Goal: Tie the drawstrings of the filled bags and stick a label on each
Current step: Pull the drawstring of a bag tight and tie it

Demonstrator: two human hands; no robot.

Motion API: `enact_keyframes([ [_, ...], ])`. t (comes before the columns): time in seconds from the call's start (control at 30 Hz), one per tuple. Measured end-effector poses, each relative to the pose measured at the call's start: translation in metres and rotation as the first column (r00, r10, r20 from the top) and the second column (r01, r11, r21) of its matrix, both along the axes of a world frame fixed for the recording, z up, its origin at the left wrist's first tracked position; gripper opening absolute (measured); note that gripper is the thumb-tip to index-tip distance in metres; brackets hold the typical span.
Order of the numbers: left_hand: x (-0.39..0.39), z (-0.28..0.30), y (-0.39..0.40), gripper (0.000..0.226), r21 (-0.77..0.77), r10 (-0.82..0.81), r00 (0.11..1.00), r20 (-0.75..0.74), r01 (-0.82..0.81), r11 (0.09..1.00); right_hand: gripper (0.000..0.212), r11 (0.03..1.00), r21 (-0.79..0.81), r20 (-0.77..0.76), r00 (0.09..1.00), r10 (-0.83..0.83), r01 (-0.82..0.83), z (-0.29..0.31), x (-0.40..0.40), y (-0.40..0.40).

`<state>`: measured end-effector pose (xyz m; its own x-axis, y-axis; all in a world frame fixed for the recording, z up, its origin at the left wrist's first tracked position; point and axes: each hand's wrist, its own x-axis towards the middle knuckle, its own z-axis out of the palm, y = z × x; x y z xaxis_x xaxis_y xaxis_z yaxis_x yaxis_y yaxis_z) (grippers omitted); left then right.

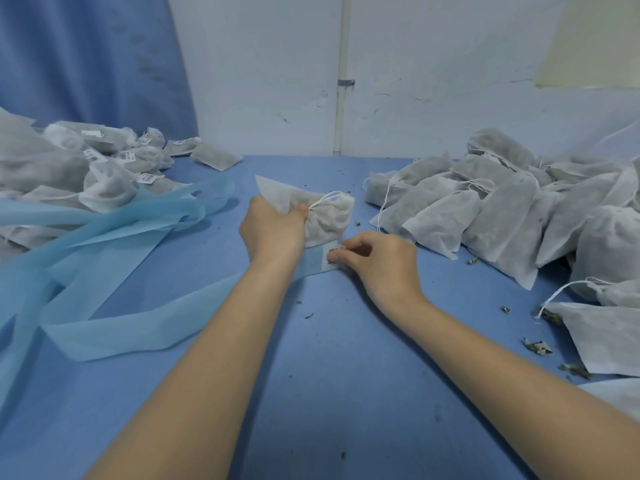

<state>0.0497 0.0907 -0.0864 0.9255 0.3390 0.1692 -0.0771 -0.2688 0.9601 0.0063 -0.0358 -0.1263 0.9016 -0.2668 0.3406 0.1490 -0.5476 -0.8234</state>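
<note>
White non-woven fabric, gathered at a tied drawstring (pixel 323 201), forms the filled bag (pixel 322 216) at mid-surface (pixel 311 375). The left hand (pixel 273 233) has its grip clamped around the bag's neck. The right hand (pixel 377 261) pinches a barcode label (pixel 331 258) on the pale blue backing strip (pixel 145 327) just below the bag. Labelled bags (pixel 100 168) are heaped left, unlabelled bags (pixel 512 209) right.

Arms: two forearms, bare to the lower edge of the frame; no sleeves in view
Left hand (pixel 273 230): bare; ungloved; unadorned
Right hand (pixel 377 263): bare; ungloved; short nails
</note>
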Motion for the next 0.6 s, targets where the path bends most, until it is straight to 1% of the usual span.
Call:
enact_keyframes([
  [0.03,0.0,0.0,0.0,0.038,-0.005,0.002,1.0,0.002,-0.002,1.0,0.018,1.0,-0.01,0.0,1.0,-0.01,0.01,0.0,-0.001,0.001],
  [0.1,-0.001,0.001,-0.001,0.037,0.0,0.005,1.0,0.006,-0.005,1.0,0.021,0.997,-0.068,-0.001,0.999,-0.036,0.036,0.001,-0.003,0.002],
  [0.2,-0.003,0.0,-0.002,0.033,0.01,0.011,1.0,0.022,-0.011,1.0,0.022,0.963,-0.269,-0.003,0.999,-0.037,0.035,0.004,-0.01,0.008],
  [0.27,-0.004,0.0,-0.003,0.033,0.009,0.011,1.0,0.027,-0.011,1.0,0.018,0.913,-0.403,-0.037,0.998,0.045,-0.056,0.005,-0.016,0.013],
  [0.3,-0.004,0.0,-0.002,0.034,0.017,0.009,1.0,0.026,-0.01,1.0,0.016,0.888,-0.445,-0.062,0.993,0.099,-0.117,0.006,-0.02,0.016],
  [0.37,-0.004,0.0,-0.001,0.035,0.034,0.004,0.999,0.033,-0.005,0.999,0.019,0.863,-0.456,-0.095,0.976,0.195,-0.216,0.008,-0.029,0.017],
  [0.4,-0.004,0.001,0.0,0.034,0.039,0.0,0.999,0.048,-0.002,0.999,0.021,0.863,-0.441,-0.085,0.969,0.232,-0.246,0.01,-0.033,0.016],
  [0.47,-0.007,0.003,0.0,0.032,0.064,-0.02,0.994,0.109,0.013,0.998,0.021,0.869,-0.43,-0.008,0.963,0.268,-0.245,0.019,-0.041,0.009],
  [0.53,-0.013,0.006,-0.004,0.029,0.122,-0.079,0.98,0.184,0.057,0.991,0.017,0.881,-0.442,0.105,0.966,0.237,-0.168,0.031,-0.045,-0.001],
  [0.6,-0.02,0.009,-0.009,0.025,0.173,-0.17,0.959,0.228,0.132,0.976,0.014,0.89,-0.45,0.198,0.964,0.177,-0.071,0.045,-0.047,-0.013],
])
